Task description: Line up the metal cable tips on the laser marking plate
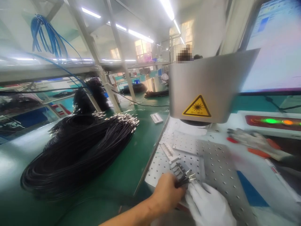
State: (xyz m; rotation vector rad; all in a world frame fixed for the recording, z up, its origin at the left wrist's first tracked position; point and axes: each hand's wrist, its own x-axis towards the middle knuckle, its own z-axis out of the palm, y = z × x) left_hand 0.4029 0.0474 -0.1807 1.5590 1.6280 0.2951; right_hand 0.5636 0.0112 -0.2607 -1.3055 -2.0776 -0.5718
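Head view: pinching black cable ends (181, 182) in bare left hand (167, 189), over holed metal plate (217, 163). Gloved right hand (209, 204) right against silver plugs (192, 176) — cannot tell if pinching. Left, on green table (149, 141) — big black cable coil (94, 150).

Left hand (168, 189) curled; gloved right hand (208, 202) adjacent.

The person's right grip (213, 204) wore a white glove (207, 197), matte and plain, which covered the fingers (196, 191) and back. The left grip (167, 189) was bare, and so was the left forearm (138, 211) as far as it showed.
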